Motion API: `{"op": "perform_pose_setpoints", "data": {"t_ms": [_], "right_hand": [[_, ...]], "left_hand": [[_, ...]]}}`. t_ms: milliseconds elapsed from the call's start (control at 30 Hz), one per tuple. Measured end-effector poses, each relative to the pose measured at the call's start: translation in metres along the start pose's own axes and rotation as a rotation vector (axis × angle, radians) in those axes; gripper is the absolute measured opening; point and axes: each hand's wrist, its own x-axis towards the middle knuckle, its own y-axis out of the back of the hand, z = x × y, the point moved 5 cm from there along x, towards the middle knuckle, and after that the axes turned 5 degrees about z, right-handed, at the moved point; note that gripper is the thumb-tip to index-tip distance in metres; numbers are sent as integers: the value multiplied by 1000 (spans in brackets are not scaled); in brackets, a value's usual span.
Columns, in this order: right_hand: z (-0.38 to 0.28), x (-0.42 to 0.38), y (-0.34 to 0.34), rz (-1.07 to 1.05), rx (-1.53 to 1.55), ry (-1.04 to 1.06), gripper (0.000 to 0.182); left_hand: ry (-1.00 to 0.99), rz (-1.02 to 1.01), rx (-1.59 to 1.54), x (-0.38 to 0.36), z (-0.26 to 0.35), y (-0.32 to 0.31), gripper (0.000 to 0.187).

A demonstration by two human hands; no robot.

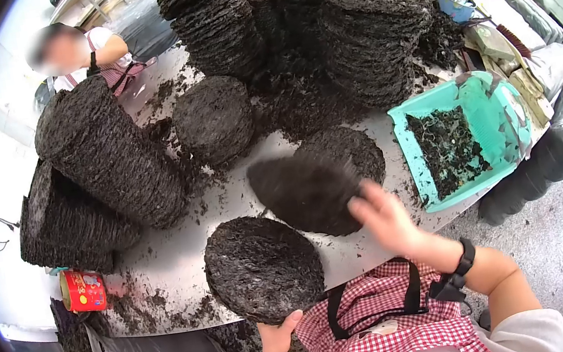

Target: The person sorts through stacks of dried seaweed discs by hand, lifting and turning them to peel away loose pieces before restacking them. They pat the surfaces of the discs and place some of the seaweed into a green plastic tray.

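My left hand (pixel 277 340) grips the lower edge of a round, dark dried seaweed cake (pixel 264 269) at the table's near edge, with the thumb at its rim. My right hand (pixel 387 222), a little blurred, holds a thin dried seaweed sheet (pixel 306 198) by its right edge. That sheet is tilted and smeared by motion. It partly covers a low round seaweed pile (pixel 345 152) on the table. Further back lies a short round seaweed stack (pixel 213 120).
Tall seaweed stacks (pixel 376 30) stand at the back, and leaning stacks (pixel 107 155) at the left. A turquoise basket (pixel 501 136) with scraps sits at the right. A red can (pixel 83 290) is at the left edge. Another person (pixel 107 53) sits across the white table (pixel 157 267).
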Motion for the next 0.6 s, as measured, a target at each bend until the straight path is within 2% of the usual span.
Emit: {"op": "perform_pose_setpoints", "data": {"t_ms": [33,67,100,167,233,300,367,467,567,600], "right_hand": [[0,13,15,12,216,-99,45],[30,27,25,119,345,-57,43],[57,29,34,385,280,-15,49],[46,20,44,454,-247,145,60],[13,2,18,44,-211,316,67],[-40,-28,-17,-242,-57,384,63],[-62,-51,-48,-377,-148,538,60],[-52,-49,-69,-501,-131,494,56],[-55,-39,-63,-703,106,358,48],[-54,-37,-58,-631,128,367,47]], "left_hand": [[4,-9,17,0,0,1,66],[7,-19,33,0,0,2,65],[7,-30,49,0,0,2,65],[-43,-23,30,1,6,-7,58],[-71,-37,32,-1,11,-19,54],[-97,-89,57,1,17,-33,54],[-85,-142,66,1,11,-39,58],[-165,-198,93,6,9,-38,61],[-142,-200,25,-1,13,-34,59],[-62,-184,52,-2,9,-28,54]]}}
